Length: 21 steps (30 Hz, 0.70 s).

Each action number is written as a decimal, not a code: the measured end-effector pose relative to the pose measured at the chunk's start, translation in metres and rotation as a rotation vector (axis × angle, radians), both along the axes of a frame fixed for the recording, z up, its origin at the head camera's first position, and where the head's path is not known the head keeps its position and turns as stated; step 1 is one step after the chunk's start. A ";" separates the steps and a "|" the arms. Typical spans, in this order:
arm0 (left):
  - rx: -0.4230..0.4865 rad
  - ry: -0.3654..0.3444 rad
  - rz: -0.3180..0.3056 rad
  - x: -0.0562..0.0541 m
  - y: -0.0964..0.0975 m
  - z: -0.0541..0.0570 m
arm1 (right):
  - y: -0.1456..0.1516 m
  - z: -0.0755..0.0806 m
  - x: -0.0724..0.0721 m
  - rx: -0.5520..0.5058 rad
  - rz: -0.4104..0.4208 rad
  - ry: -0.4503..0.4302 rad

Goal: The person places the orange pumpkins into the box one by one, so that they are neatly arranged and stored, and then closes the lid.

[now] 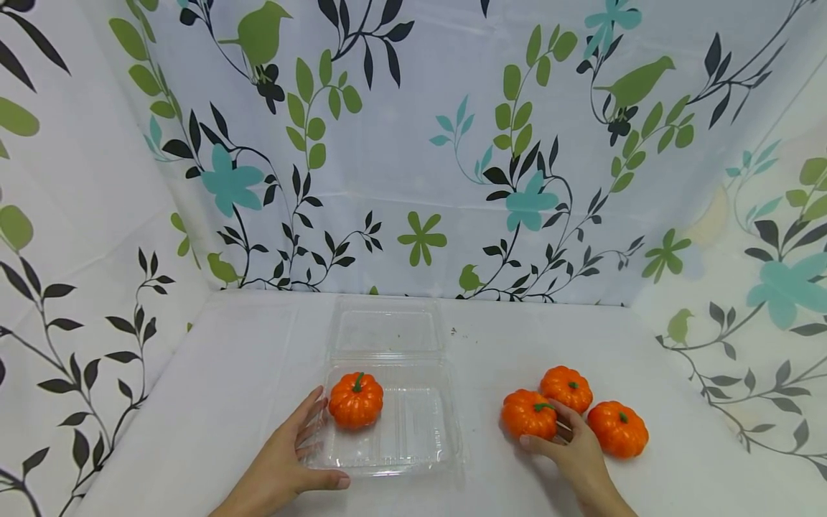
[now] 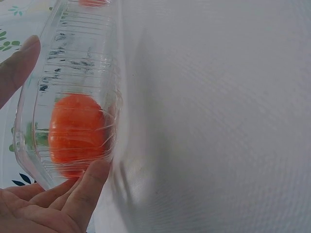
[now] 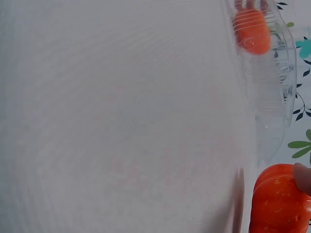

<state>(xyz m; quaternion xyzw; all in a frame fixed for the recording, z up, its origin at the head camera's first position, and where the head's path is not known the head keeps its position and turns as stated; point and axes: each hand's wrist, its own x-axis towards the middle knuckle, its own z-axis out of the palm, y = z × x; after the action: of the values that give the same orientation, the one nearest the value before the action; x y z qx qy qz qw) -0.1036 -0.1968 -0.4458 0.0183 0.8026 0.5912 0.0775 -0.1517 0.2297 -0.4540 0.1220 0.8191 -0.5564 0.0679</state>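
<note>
A clear plastic clamshell box (image 1: 413, 424) lies with its lid (image 1: 388, 330) folded back, away from me. One small orange toy pumpkin (image 1: 356, 401) with a green stem sits in the left part of its base. My left hand (image 1: 284, 456) rests at the box's left side, fingers extended along the wall and thumb near the front edge. Through the clear wall, the left wrist view shows that pumpkin (image 2: 77, 131) beside the fingertips. To the right of the box, my right hand (image 1: 571, 449) grips another pumpkin (image 1: 528, 414) between thumb and fingers. The right wrist view shows only part of this pumpkin (image 3: 279, 204).
Two more pumpkins stand close to my right hand: one behind it (image 1: 566, 388) and one to its right (image 1: 618, 429). A white cloth covers the table (image 1: 245, 373). Patterned curtains (image 1: 413, 179) with leaves and birds hang at the back and on both sides.
</note>
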 end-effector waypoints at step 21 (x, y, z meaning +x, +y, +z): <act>-0.009 -0.025 0.011 0.001 0.001 -0.001 | -0.029 0.032 0.011 -0.197 0.055 -0.021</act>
<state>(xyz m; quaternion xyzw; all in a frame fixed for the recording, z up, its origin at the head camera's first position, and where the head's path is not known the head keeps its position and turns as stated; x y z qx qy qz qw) -0.1029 -0.1956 -0.4468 0.0059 0.8041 0.5884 0.0844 -0.1412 0.2010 -0.4219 0.0981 0.7625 -0.6311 0.1035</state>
